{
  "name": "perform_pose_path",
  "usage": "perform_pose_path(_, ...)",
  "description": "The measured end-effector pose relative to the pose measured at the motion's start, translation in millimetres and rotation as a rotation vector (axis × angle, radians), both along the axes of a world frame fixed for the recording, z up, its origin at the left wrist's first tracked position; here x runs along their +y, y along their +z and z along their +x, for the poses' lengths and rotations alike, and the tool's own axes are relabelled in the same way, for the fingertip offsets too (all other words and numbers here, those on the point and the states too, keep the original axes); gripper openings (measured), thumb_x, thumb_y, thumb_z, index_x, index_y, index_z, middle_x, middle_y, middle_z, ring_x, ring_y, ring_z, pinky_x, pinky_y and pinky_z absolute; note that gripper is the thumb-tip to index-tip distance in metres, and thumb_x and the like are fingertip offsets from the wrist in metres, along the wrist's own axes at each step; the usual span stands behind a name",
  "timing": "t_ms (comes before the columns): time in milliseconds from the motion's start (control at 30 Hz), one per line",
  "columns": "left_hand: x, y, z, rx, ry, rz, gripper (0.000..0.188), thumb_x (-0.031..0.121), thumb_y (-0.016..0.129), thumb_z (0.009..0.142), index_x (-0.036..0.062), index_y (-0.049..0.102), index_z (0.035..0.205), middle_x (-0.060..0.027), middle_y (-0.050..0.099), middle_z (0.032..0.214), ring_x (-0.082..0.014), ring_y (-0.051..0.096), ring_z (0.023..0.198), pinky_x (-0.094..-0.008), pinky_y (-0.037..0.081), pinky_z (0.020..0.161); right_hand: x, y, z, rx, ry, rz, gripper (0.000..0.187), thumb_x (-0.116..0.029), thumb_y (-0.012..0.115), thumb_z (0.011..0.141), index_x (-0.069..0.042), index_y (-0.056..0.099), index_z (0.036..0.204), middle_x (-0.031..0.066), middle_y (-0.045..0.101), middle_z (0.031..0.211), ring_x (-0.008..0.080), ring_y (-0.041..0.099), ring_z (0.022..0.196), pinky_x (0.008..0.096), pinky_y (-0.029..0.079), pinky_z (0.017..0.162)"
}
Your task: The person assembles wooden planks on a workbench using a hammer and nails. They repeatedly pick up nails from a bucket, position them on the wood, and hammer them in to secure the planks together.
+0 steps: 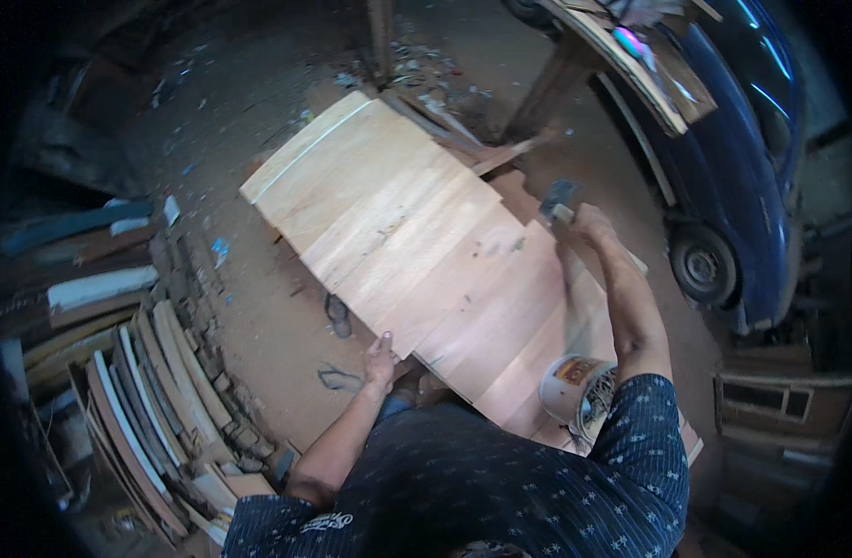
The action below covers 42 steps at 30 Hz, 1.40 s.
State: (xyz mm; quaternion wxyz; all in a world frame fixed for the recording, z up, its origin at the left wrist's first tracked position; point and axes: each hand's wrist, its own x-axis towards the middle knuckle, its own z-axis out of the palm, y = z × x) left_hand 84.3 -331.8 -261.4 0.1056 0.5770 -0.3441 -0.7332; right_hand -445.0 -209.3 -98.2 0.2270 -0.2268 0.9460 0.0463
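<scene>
A pale wooden panel made of joined boards lies at a slant in front of me. My left hand grips its near left edge, with the fingers closed at the border. Over the panel's right side, my right hand is closed around the short handle of a hammer. Its dark grey, blocky head is raised above the boards and slightly blurred. Close to my right elbow, a whitish bucket rests tilted on the panel, with thin metal pieces inside that I cannot make out singly.
Stacks of curved planks fill the left side. A blue car stands at the right, near a cluttered board. A wooden post rises beyond the panel. Sandals and scraps lie on the dirt floor.
</scene>
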Motion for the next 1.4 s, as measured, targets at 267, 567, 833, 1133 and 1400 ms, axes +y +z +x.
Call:
perform_pose_path(267,2.0,31.6,-10.1,0.029,0.03,0.028,0.049,0.037,0.058,0.107,-0.0034,0.056,0.134,-0.0164,0.068,0.122,-0.0239,0.07,0.103,-0.0375,0.061,0.083,19.3,11.3,22.4,-0.121,-0.056,0.05,0.039,-0.024,0.076,0.077,0.001,0.077,0.106,0.0218,0.076,0.101,0.0329,0.076,0.092,0.0429,0.059,0.081)
perform_pose_path(567,27.9,38.2,13.0,-0.051,-0.262,0.168,0.043,0.028,0.071,0.1,-0.0093,0.061,0.119,-0.0195,0.07,0.111,-0.0282,0.073,0.095,-0.0387,0.062,0.083,47.2,-3.2,13.8,-0.008,-0.1,0.025,0.036,-0.022,0.074,0.078,0.002,0.077,0.105,0.0216,0.077,0.098,0.0326,0.077,0.087,0.0425,0.06,0.08)
perform_pose_path(833,34.6,43.2,12.1,-0.034,-0.18,0.128,0.039,0.026,0.072,0.1,-0.008,0.063,0.116,-0.0171,0.071,0.106,-0.0247,0.072,0.087,-0.0353,0.063,0.079,72.5,10.2,5.6,-0.274,-0.176,0.197,0.029,-0.021,0.076,0.079,0.004,0.075,0.093,0.0166,0.075,0.085,0.0243,0.075,0.076,0.0381,0.058,0.07)
perform_pose_path(1133,74.1,72.4,41.2,-0.183,-0.54,0.257,0.05,0.032,0.068,0.101,-0.0074,0.057,0.129,-0.0198,0.067,0.121,-0.0233,0.068,0.103,-0.0402,0.059,0.093,98.3,9.3,13.8,-0.221,-0.173,0.138,0.031,-0.024,0.08,0.079,0.002,0.076,0.095,0.0134,0.072,0.083,0.0239,0.07,0.071,0.0407,0.054,0.062)
perform_pose_path(1400,129.8,32.7,46.4,0.009,-0.4,0.2,0.039,0.032,0.065,0.104,-0.0038,0.065,0.118,-0.0138,0.071,0.104,-0.0218,0.071,0.09,-0.034,0.061,0.087,171.7,62.7,-10.7,-0.205,-0.203,0.184,0.033,-0.024,0.082,0.079,0.003,0.075,0.096,0.0145,0.072,0.082,0.0237,0.07,0.068,0.0407,0.055,0.059)
